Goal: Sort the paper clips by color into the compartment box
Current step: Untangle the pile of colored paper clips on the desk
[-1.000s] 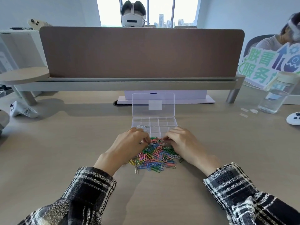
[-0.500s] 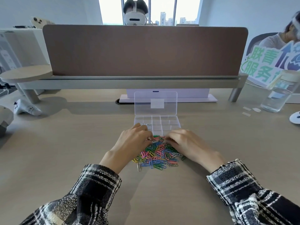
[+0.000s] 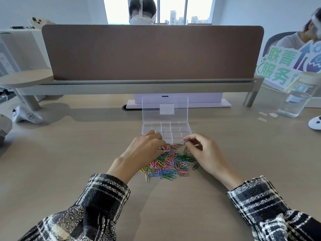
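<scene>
The right hand (image 3: 203, 153) pinches a pale paper clip (image 3: 185, 141) between thumb and forefinger, at the near edge of the open clear compartment box (image 3: 180, 127). The left hand (image 3: 145, 150) sets curled fingers on the mixed-colour paper clip pile (image 3: 168, 162), which lies on the surface (image 3: 69, 153) just in front of the box. I cannot tell whether it grips a clip.

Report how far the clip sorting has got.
Done: box open, compartments look nearly empty. In hand: right hand pinches one clip; left hand touches the pile, grip unclear. Left: nearly the whole mixed pile on the desk.
</scene>
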{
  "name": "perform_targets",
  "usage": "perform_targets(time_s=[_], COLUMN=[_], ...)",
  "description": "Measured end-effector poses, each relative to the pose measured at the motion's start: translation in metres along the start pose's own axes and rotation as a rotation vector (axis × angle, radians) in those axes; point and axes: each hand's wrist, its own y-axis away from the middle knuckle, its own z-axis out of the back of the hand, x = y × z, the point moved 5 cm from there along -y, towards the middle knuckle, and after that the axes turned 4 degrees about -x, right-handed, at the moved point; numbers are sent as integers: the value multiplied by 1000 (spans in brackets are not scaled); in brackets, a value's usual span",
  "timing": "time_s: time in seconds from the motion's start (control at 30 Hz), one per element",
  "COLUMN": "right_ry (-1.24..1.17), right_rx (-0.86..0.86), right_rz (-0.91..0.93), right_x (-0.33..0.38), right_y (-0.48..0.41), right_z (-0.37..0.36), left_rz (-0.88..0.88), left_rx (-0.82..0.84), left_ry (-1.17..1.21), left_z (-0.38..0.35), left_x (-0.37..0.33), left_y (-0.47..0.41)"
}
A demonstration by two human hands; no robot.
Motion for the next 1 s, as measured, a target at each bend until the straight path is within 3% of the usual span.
perform_targets(time_s=[0.23,0.47,0.77,0.83,1.0], right_ry=[-146,-214,-173,-139,-29], right_rx=[-6,27,89,104,80], right_rz=[-70,-126,-96,-55,16], right_x=[0,-9,-6,3,24], right_y=[2,0,-7,-14,-53], right_z=[0,-3,-11,-16,-34], left_rz=[16,232,420,443,536], left_rx=[-57,-87,-64,-76,-191], left_ry=[23,229,693,697,430], left_z=[-1,11,10,9,13], left_x=[3,19,30,35,66], left_y=[1,3,2,3,-6])
